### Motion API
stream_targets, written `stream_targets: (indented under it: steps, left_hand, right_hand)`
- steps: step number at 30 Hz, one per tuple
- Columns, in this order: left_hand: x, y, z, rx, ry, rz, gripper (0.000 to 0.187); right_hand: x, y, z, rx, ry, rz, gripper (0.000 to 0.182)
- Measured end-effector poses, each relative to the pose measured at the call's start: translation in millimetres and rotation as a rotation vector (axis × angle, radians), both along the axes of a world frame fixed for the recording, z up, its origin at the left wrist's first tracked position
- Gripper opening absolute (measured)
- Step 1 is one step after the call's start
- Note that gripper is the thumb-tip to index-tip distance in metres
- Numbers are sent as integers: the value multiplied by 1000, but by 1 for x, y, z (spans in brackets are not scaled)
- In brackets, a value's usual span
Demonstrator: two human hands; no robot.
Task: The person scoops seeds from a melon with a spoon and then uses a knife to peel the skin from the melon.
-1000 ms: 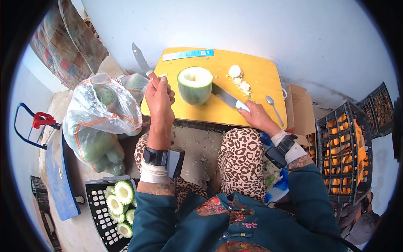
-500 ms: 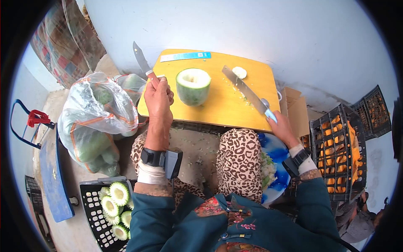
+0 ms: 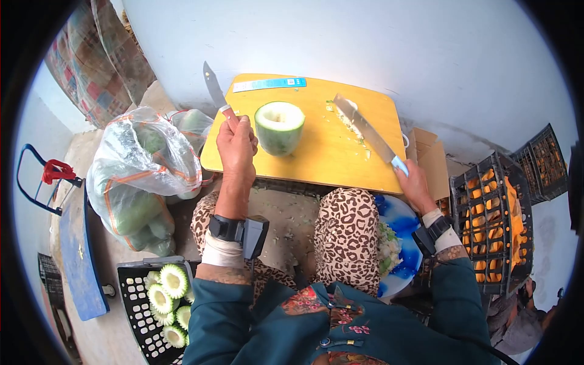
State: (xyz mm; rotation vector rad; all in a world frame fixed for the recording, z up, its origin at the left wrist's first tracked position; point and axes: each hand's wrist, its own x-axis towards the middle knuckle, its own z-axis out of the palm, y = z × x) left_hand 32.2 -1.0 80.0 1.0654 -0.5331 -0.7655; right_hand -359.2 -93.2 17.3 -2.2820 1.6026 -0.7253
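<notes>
My left hand (image 3: 236,146) is closed round the red-brown handle of a small knife (image 3: 213,86), its blade pointing up and away. Just right of that hand, a hollowed green melon (image 3: 280,129) stands upright on the yellow table (image 3: 243,161), its pale cut top open. My right hand (image 3: 415,184) grips the light-blue handle of a long knife (image 3: 368,131), whose blade lies over the right part of the table. Beside and under this blade are green and white scraps (image 3: 350,125); it partly covers a white round piece.
A blue-and-white strip (image 3: 269,84) lies at the table's back edge. Left are bagged melons (image 3: 137,210) and a black crate (image 3: 131,301) with cut rings (image 3: 173,281). Right are a blue basin (image 3: 398,283) of scraps, a cardboard box (image 3: 427,159) and a crate (image 3: 486,225) with orange pieces.
The long knife has shifted slightly right over the white round piece, and the scraps are gathered along its blade. My left hand and its small knife have moved slightly right.
</notes>
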Motion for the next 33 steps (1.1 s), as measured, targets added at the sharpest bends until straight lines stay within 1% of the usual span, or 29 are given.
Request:
stream_targets:
  steps: [3,5,6,9,12,15,18,19,21,22,23,25,27,28,31,32,33]
  left_hand:
    - [-4,0,-2,-1,-55,-28,15]
    - [-8,-3,-7,-4,-105,-48,15]
    - [-10,-4,-9,-4,-161,-56,16]
    - [-21,-6,-15,-17,-312,-127,18]
    - [-32,-5,-19,47,-439,-239,13]
    - [-43,-3,-23,77,-497,-340,11]
    - [-51,-1,-22,69,-572,-380,12]
    - [-53,-1,-20,76,-563,-396,14]
    - [-57,0,-19,93,-542,-435,18]
    - [-60,-1,-22,93,-535,-457,17]
    - [-63,-2,-26,93,-529,-482,16]
    - [-69,-5,-34,55,-509,-516,15]
    - [-76,-6,-41,-15,-475,-531,16]
    - [-76,-3,-36,1,-475,-581,12]
    - [-84,-4,-42,-189,-453,-507,16]
    - [-83,-3,-43,-163,-503,-517,18]
    - [-82,-1,-41,-137,-554,-525,21]
  right_hand:
    - [7,-29,-11,-85,-91,-58,28]
    - [4,-65,-30,-69,-138,-157,26]
    - [11,-73,-25,-62,-161,-204,25]
    - [23,-87,-9,279,-358,-323,24]
    - [24,-94,-21,293,-408,-249,22]
    - [21,-95,-19,414,-290,-222,27]
    - [3,-111,-56,-352,337,-236,29]
    - [12,-105,-40,-191,225,-168,31]
    - [56,-66,28,134,2,-37,35]
    - [75,-46,51,249,-140,92,37]
    - [92,-26,68,361,-285,219,38]
    - [121,-1,86,629,-470,323,38]
    - [147,26,100,722,-608,384,34]
    - [159,36,102,769,-676,417,33]
    - [180,42,81,784,-921,493,27]
    - [182,42,78,828,-974,448,21]
    - [184,43,73,826,-1033,430,21]
